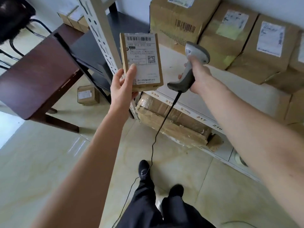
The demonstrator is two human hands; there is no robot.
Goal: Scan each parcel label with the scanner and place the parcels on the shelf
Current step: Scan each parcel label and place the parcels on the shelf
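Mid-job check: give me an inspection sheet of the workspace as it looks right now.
Surface: pale shelf board with numbered front edge, bare patch near its left end.
Job's things: small brown cardboard parcel, white label facing the camera; grey handheld scanner, head pointing up beside it.
Clutter: small cardboard box on the tiled floor; taped flat carton under the shelf.
Hands: left hand grips the parcel, thumb on the label; right hand grips the scanner handle.
Cables: black scanner cord hangs to the floor beside the person's shoe.
Surroundings: labelled cardboard boxes on the shelf; dark wooden table at left.
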